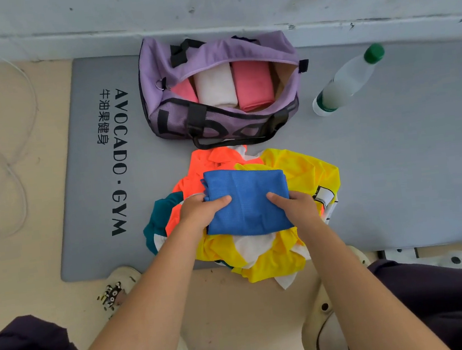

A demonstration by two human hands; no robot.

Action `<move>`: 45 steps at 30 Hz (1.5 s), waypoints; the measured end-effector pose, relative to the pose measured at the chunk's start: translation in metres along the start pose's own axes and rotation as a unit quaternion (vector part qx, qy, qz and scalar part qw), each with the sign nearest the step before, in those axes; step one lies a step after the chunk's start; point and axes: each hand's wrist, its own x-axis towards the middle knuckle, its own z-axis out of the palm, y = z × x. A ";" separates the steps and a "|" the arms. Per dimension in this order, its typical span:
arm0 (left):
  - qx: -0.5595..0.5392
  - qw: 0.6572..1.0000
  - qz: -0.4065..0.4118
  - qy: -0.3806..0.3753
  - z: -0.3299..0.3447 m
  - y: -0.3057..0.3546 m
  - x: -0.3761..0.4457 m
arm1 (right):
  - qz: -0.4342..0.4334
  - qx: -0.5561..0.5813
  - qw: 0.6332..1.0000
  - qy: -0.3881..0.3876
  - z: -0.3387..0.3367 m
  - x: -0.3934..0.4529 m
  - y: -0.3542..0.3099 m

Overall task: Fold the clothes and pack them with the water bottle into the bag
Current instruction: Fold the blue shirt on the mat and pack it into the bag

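Observation:
A folded blue garment [248,198] lies on top of a loose heap of yellow [304,172], orange [195,178] and teal [156,215] clothes on the mat. My left hand [202,209] grips its left edge, thumb on top. My right hand [297,207] grips its right edge the same way. Beyond the heap stands the purple bag [253,48], unzipped, holding two pink folded items and a white one side by side. A clear water bottle [348,80] with a green cap lies on the mat to the bag's right.
The grey gym mat [409,154] runs along a pale wall [204,2]. A white cord [6,160] loops on the beige floor at the left. My knees and pale clogs are at the bottom of the view.

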 end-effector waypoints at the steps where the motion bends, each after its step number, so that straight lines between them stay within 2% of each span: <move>1: -0.026 0.999 0.004 -0.025 -0.005 0.006 -0.002 | -0.014 0.013 1.000 0.004 -0.004 -0.002 -0.006; 4: -0.151 0.983 0.049 -0.091 -0.021 0.036 -0.007 | -0.069 0.078 0.994 -0.017 -0.014 -0.006 -0.038; 6: -0.208 0.967 0.105 -0.098 -0.028 0.067 -0.006 | -0.120 0.114 0.985 -0.058 -0.019 -0.006 -0.070; 10: -0.240 0.946 0.207 -0.061 -0.039 0.140 0.008 | -0.227 0.174 0.952 -0.110 -0.020 0.008 -0.147; 13: -0.227 0.945 0.230 -0.052 -0.043 0.187 0.028 | -0.236 0.166 0.952 -0.097 -0.017 0.036 -0.196; 15: -0.216 0.954 0.204 -0.031 -0.042 0.206 0.048 | -0.203 0.130 0.967 -0.083 -0.010 0.060 -0.216; 17: -0.178 0.976 0.125 -0.012 -0.038 0.211 0.070 | -0.132 0.068 0.987 -0.067 0.000 0.086 -0.223; 19: -0.121 0.992 0.020 -0.035 -0.034 0.206 0.086 | -0.056 0.002 0.996 -0.063 0.009 0.107 -0.220; 21: -0.076 0.995 -0.028 -0.053 -0.031 0.204 0.099 | -0.027 -0.024 0.997 -0.062 0.017 0.122 -0.220; 25: -0.071 0.997 -0.030 -0.024 -0.036 0.222 0.124 | -0.070 0.006 0.997 -0.039 0.031 0.140 -0.242; 28: -0.085 0.993 -0.062 -0.049 -0.036 0.234 0.133 | -0.116 -0.015 0.993 -0.031 0.035 0.147 -0.257; 31: -0.062 0.992 -0.088 -0.067 -0.029 0.225 0.140 | -0.119 -0.057 0.991 -0.015 0.032 0.152 -0.254; 33: -0.072 0.993 -0.063 -0.061 -0.023 0.216 0.145 | -0.122 -0.064 0.990 -0.002 0.026 0.154 -0.248; 35: -0.127 0.991 -0.006 -0.050 -0.018 0.208 0.151 | -0.127 -0.042 0.991 -0.003 0.018 0.154 -0.244; 37: -0.175 0.981 0.027 -0.079 -0.014 0.200 0.150 | -0.132 -0.027 0.991 -0.005 0.011 0.154 -0.238; 39: -0.156 0.982 0.019 -0.107 -0.010 0.188 0.150 | -0.127 -0.044 0.991 0.006 0.007 0.155 -0.231; 42: -0.111 0.992 -0.005 -0.062 -0.003 0.174 0.150 | -0.127 -0.140 0.982 0.025 0.005 0.154 -0.221; 45: -0.127 0.992 0.014 -0.018 0.000 0.172 0.153 | -0.140 -0.135 0.981 0.022 0.008 0.155 -0.216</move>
